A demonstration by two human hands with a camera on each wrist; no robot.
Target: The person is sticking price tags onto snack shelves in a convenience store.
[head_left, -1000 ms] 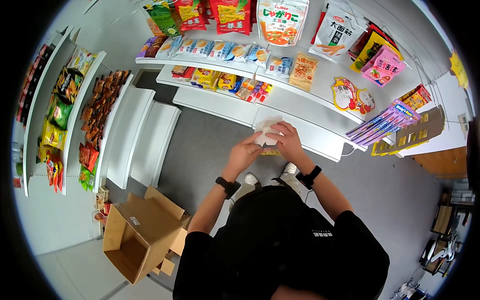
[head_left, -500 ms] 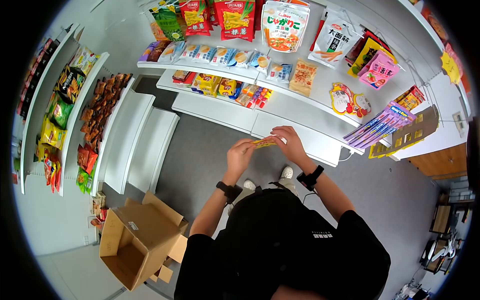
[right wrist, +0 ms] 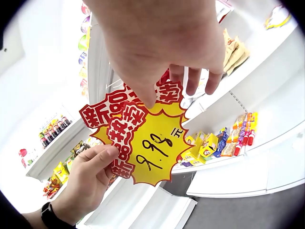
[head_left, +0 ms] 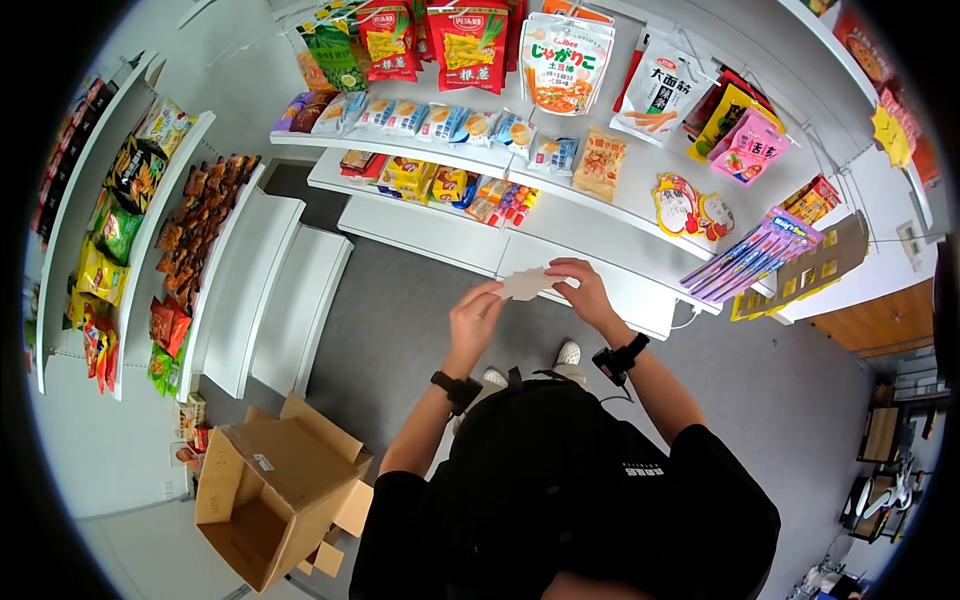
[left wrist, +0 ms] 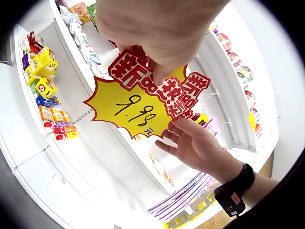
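Note:
In the wrist views, two overlapping price tags show yellow starburst faces with red-and-white lettering; the front price tag (left wrist: pixel 136 107) reads 9.98 by hand. From the head view only the white back of the price tags (head_left: pixel 528 284) is visible. My left hand (head_left: pixel 475 325) pinches the left end between thumb and fingers, the thumb lying over the red lettering in the right wrist view. The opposite end is pinched by my right hand (head_left: pixel 590 298), whose thumb lies at the tag's edge in the left wrist view. Both hands hold the tags in front of the shelves.
A white shelf unit (head_left: pixel 590 200) carries snack bags, small blue-white packets (head_left: pixel 440 122) and purple packs (head_left: pixel 750 255). Another red-and-yellow tag (head_left: pixel 692 207) hangs at its shelf edge. Stepped shelves (head_left: pixel 235 285) stand left, with an open cardboard box (head_left: pixel 290 465) on the floor.
The price tags tipped from white back showing, to printed edge showing, and now back to white. The hands have come slightly lower and wider apart, still holding them.

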